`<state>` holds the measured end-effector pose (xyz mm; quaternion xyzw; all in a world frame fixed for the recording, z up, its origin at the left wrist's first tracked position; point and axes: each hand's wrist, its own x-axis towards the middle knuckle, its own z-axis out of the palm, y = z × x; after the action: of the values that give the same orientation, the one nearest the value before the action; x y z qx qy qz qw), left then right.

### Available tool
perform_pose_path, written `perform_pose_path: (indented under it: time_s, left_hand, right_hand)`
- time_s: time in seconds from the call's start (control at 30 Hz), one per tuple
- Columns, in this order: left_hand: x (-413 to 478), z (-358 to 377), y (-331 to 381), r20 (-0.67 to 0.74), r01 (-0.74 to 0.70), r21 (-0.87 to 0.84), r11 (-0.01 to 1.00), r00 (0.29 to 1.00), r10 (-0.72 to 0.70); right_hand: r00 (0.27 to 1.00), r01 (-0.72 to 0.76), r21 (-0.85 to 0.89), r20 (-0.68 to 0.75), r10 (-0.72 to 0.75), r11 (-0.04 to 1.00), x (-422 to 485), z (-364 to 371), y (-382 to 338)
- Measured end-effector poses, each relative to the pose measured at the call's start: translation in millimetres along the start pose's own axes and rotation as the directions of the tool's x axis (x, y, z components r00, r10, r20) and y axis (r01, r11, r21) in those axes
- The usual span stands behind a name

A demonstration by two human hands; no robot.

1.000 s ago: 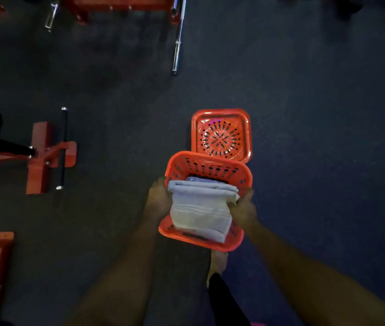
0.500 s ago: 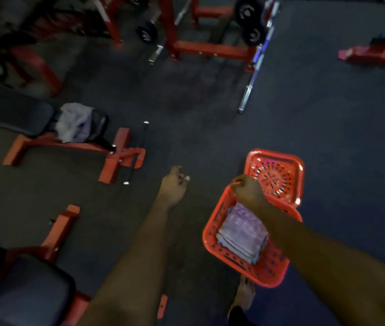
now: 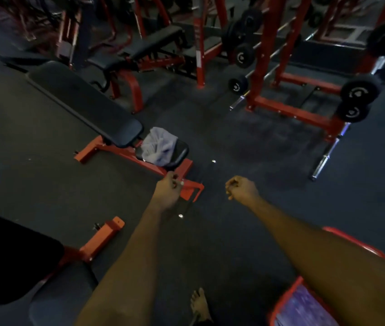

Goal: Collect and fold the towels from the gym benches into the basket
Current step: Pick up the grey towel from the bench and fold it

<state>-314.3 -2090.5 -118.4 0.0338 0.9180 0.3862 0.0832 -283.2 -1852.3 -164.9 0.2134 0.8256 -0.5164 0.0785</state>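
**One towel down, one still waiting on the bench**

Nearest, at the person's right side, the red basket [image 3: 288, 300] sits on the floor with a folded towel [image 3: 304, 307] inside, partly hidden by the forearm. Ahead, the left hand [image 3: 168, 192] and right hand [image 3: 243, 190] are both loosely curled and hold nothing. Beyond them a crumpled grey towel [image 3: 158, 147] lies on the seat end of the bench [image 3: 87, 100], not yet collected. It needs picking up, folding and adding to the basket.

Single head-worn wide-angle view, looking forward and steeply down across the gym floor [image 3: 245, 142]; both forearms enter from the lower edge.
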Motion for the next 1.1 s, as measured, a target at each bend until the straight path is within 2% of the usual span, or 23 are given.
perform_pose_path:
  time_s: [0.3, 0.4, 0.67, 0.8, 0.97, 1.03, 1.1]
  left_hand:
    - [147, -107, -70, -0.082, 0.072, 0.013, 0.997, 0.994, -0.071]
    - [194, -117, -91, -0.086, 0.084, 0.025, 0.996, 0.993, -0.081]
    - [340, -107, -157, -0.008, 0.268, 0.014, 0.963, 0.963, -0.268]
    - [421, -87, -189, 0.086, 0.417, 0.032, 0.908, 0.904, -0.418]
    - [501, -44, -249, 0.125, 0.529, 0.030, 0.848, 0.840, -0.528]
    - [523, -27, -271, 0.169, 0.552, 0.100, 0.828, 0.811, -0.560]
    - [537, -13, -284, 0.232, 0.579, 0.224, 0.784, 0.750, -0.620]
  right_hand:
    - [0.990, 0.079, -0.023, 0.115, -0.076, 0.997, 133, 97, -124]
    - [0.986, 0.095, -0.065, 0.143, -0.085, 0.993, 185, 124, -141]
    - [0.942, 0.112, -0.210, 0.333, -0.037, 0.971, 372, 212, -150]
    - [0.877, 0.059, -0.297, 0.471, 0.092, 0.953, 457, 247, -157]
    - [0.776, 0.176, -0.365, 0.623, 0.100, 0.914, 548, 289, -154]
    - [0.733, 0.271, -0.423, 0.673, 0.100, 0.864, 571, 306, -149]
    - [0.707, 0.340, -0.521, 0.690, 0.152, 0.783, 582, 320, -143]
